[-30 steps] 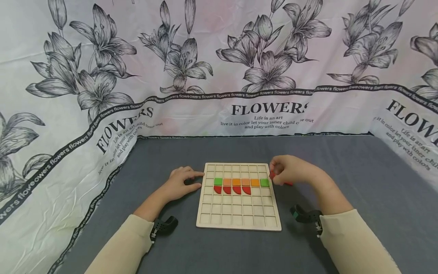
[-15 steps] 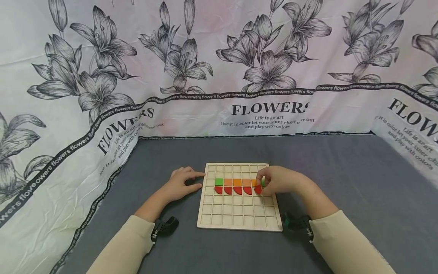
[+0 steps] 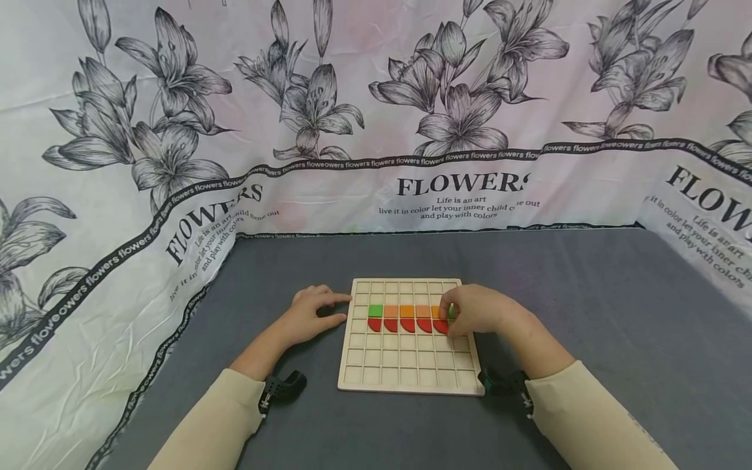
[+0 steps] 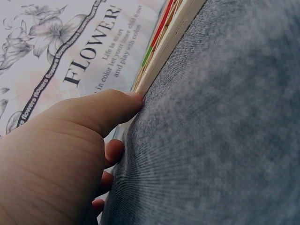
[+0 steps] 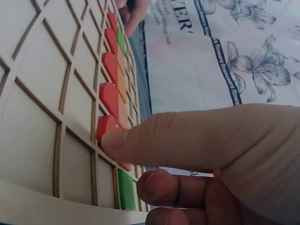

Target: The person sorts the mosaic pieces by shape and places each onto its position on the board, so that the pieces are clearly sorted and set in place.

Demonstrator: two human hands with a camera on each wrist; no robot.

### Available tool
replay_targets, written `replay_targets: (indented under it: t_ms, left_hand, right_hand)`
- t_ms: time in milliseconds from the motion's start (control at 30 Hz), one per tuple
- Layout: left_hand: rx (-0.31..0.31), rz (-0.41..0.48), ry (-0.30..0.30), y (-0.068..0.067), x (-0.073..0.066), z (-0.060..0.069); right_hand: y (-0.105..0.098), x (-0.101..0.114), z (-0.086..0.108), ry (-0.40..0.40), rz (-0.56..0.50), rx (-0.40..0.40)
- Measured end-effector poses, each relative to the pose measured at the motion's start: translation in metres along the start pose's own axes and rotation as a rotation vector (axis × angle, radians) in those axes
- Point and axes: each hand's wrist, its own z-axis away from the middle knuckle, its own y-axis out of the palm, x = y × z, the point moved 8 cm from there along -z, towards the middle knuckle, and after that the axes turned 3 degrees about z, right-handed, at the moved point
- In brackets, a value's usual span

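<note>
A pale wooden grid board [image 3: 399, 359] lies on the grey cloth. Across one of its rows runs a line of green and orange square tiles [image 3: 407, 312]; below them sits a row of red quarter-circle tiles [image 3: 374, 324]. My right hand [image 3: 484, 309] is over the board's right side, its thumb tip on the rightmost red tile [image 5: 106, 125], which sits in its cell. The index finger is largely hidden behind the thumb. A red sliver [image 5: 217, 173] shows between the curled fingers and palm. My left hand [image 3: 311, 314] touches the board's left edge with extended index finger and thumb.
A green tile [image 5: 125, 190] lies near the right hand's fingers. Grey cloth [image 3: 282, 261] surrounds the board. Behind it hangs a white flower-printed curtain [image 3: 329, 196]. Black straps [image 3: 282, 390] circle both wrists.
My right hand has moved left from beside the board with a red tile and brought it to the cell right of the other red ones. The tile now lies flatter. The left hand stays put.
</note>
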Motion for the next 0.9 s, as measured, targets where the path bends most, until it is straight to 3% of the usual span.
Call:
replay_targets:
  t_ms: [533, 700, 900]
  left_hand:
    - [-0.003, 0.004, 0.009, -0.001, 0.0, 0.002]
    - [-0.002, 0.007, 0.012, -0.001, -0.001, 0.001]
    - [-0.002, 0.01, 0.009, -0.002, -0.001, 0.002]
  right_hand:
    - [-0.004, -0.004, -0.002, 0.009, 0.035, -0.039]
    - [-0.022, -0.013, 0.005, 0.021, 0.026, -0.09]
    - [-0.047, -0.042, 0.02, 0.085, -0.003, -0.147]
